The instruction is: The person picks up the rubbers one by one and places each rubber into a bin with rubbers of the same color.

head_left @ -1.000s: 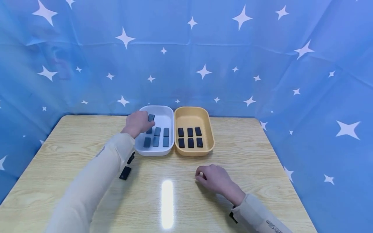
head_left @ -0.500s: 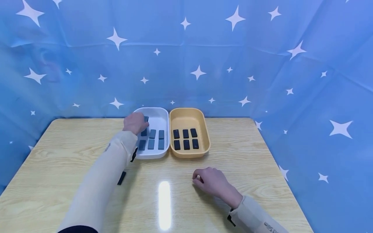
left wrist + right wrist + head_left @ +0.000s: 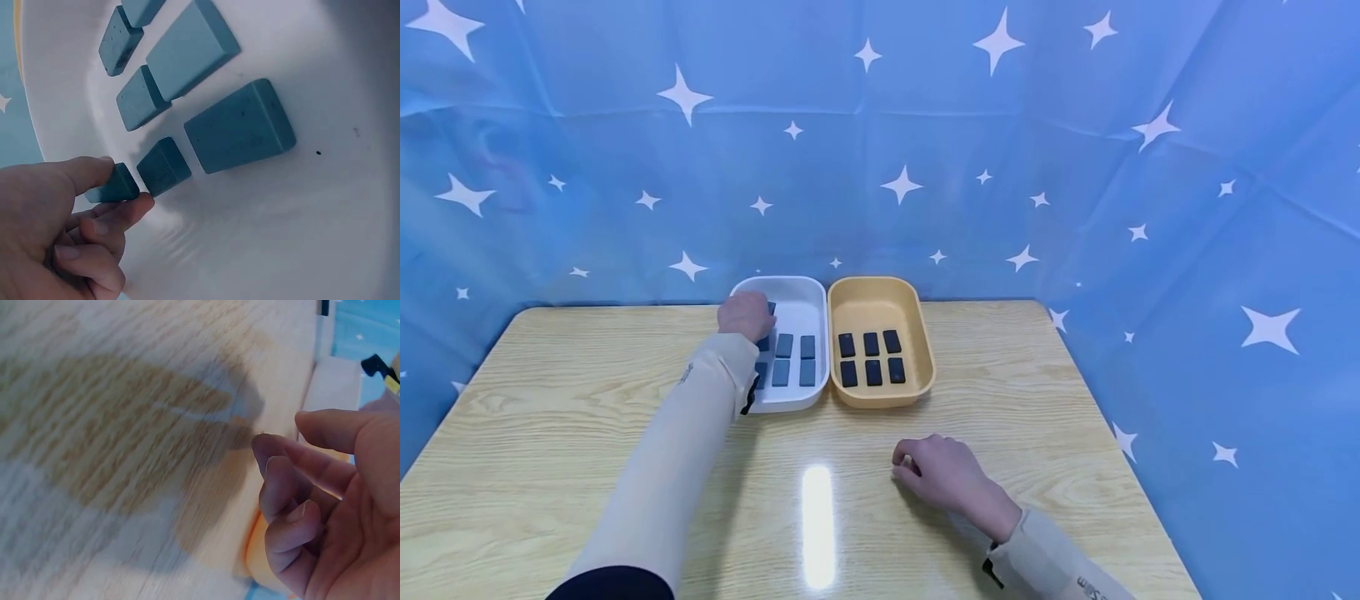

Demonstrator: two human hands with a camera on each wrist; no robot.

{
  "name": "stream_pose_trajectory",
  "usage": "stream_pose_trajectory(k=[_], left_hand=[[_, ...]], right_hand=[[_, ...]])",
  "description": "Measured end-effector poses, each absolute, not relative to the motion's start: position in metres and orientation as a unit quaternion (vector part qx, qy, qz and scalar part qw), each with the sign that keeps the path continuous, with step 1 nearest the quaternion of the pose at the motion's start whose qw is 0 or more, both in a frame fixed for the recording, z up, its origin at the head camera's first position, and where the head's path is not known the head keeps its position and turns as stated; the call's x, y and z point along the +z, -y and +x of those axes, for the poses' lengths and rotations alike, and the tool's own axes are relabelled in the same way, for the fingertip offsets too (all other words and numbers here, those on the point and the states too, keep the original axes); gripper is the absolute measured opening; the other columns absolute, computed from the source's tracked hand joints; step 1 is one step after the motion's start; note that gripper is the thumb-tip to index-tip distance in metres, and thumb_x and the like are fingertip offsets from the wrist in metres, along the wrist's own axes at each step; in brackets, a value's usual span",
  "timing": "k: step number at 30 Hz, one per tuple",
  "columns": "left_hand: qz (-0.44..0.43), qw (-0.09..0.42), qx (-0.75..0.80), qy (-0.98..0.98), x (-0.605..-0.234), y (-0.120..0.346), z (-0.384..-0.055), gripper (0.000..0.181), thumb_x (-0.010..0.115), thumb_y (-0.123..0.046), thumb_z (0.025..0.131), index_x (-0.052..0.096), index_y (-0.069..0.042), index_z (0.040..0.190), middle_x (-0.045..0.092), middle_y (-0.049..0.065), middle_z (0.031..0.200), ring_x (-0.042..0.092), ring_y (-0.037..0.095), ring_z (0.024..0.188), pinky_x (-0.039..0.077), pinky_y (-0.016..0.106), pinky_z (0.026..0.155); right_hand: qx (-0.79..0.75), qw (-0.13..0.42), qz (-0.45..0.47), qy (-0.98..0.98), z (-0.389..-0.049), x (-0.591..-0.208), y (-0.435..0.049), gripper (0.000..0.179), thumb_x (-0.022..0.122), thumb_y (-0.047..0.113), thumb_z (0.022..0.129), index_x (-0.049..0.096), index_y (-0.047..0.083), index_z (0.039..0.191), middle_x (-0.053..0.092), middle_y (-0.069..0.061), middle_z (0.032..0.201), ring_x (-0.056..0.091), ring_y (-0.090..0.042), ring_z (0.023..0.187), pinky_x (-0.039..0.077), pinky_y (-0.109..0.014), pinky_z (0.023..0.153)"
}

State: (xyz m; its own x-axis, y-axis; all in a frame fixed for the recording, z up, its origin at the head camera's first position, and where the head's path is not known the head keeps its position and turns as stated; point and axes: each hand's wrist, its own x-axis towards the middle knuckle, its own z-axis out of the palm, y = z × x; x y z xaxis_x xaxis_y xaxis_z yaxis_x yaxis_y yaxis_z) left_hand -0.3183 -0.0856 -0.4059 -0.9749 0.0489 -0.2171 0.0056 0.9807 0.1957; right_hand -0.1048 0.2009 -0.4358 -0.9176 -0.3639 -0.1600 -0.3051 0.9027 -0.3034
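Observation:
My left hand (image 3: 746, 316) reaches into the left side of the white tray (image 3: 801, 289). In the left wrist view, its thumb and index finger pinch a small blue-grey block (image 3: 119, 185) at the end of a row. Right beside the fingertips lies a second such block (image 3: 164, 167), and several more lie in rows on the tray floor, one wide block (image 3: 240, 128) nearest the camera. My right hand (image 3: 945, 475) rests low over the table's right half, fingers loosely curled, nothing in them; the right wrist view shows a gap between thumb and fingertips.
A yellow tray (image 3: 880, 292) touches the white one on its right and holds several black blocks (image 3: 872, 372) in two rows. Both stand on a wooden table (image 3: 1000, 375) near its far edge. Behind hangs a blue star-patterned cloth (image 3: 820, 67).
The head view has shifted, so trays and table sit further left. My left sleeve now hides the black pieces that lay on the table. The left hand stays at the white tray; the right is still.

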Motion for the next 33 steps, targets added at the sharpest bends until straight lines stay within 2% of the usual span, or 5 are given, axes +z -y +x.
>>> stream_pose_trajectory(k=[12,19,22,27,33], left_hand=[[0.022,0.131,0.098,-0.986,-0.409,0.081,-0.321,0.027,0.055,-0.029,0.096,0.065,-0.005,0.089,0.059,0.010,0.078,0.059,0.023,0.074,0.047,0.034,0.065],[0.003,0.142,0.107,-0.984,-0.415,0.078,-0.321,0.027,0.054,-0.028,0.095,0.067,-0.004,0.092,0.060,0.011,0.079,0.061,0.024,0.075,0.047,0.034,0.067],[0.002,0.127,0.102,-0.987,-0.417,0.076,-0.320,0.026,0.054,-0.026,0.095,0.067,-0.004,0.092,0.060,0.011,0.079,0.061,0.024,0.074,0.047,0.034,0.065],[0.002,0.073,0.090,-0.993,-0.422,0.076,-0.318,0.026,0.049,-0.019,0.097,0.067,-0.001,0.090,0.064,0.013,0.080,0.063,0.026,0.072,0.052,0.038,0.065],[0.011,0.052,0.066,-0.996,-0.428,0.076,-0.316,0.030,0.042,-0.017,0.101,0.061,0.006,0.109,0.068,0.019,0.090,0.068,0.029,0.078,0.057,0.043,0.073]], right_hand=[[-0.141,0.108,-0.170,-0.969,-0.106,-0.434,-0.199,0.010,0.066,0.028,0.090,0.070,0.020,0.093,0.055,0.012,0.062,0.044,-0.004,0.051,0.035,-0.025,0.049],[-0.136,0.106,-0.170,-0.970,-0.106,-0.433,-0.199,0.011,0.066,0.028,0.090,0.070,0.019,0.094,0.056,0.012,0.063,0.044,-0.004,0.052,0.035,-0.025,0.049],[-0.134,0.105,-0.171,-0.970,-0.106,-0.434,-0.199,0.010,0.066,0.028,0.090,0.070,0.019,0.094,0.057,0.011,0.064,0.044,-0.004,0.052,0.036,-0.026,0.049],[-0.136,0.100,-0.174,-0.970,-0.106,-0.436,-0.199,0.010,0.066,0.029,0.089,0.070,0.020,0.093,0.058,0.012,0.065,0.044,-0.004,0.052,0.036,-0.026,0.049],[-0.139,0.112,-0.174,-0.968,-0.106,-0.436,-0.198,0.010,0.066,0.029,0.090,0.069,0.020,0.093,0.055,0.012,0.063,0.044,-0.003,0.051,0.035,-0.025,0.049]])
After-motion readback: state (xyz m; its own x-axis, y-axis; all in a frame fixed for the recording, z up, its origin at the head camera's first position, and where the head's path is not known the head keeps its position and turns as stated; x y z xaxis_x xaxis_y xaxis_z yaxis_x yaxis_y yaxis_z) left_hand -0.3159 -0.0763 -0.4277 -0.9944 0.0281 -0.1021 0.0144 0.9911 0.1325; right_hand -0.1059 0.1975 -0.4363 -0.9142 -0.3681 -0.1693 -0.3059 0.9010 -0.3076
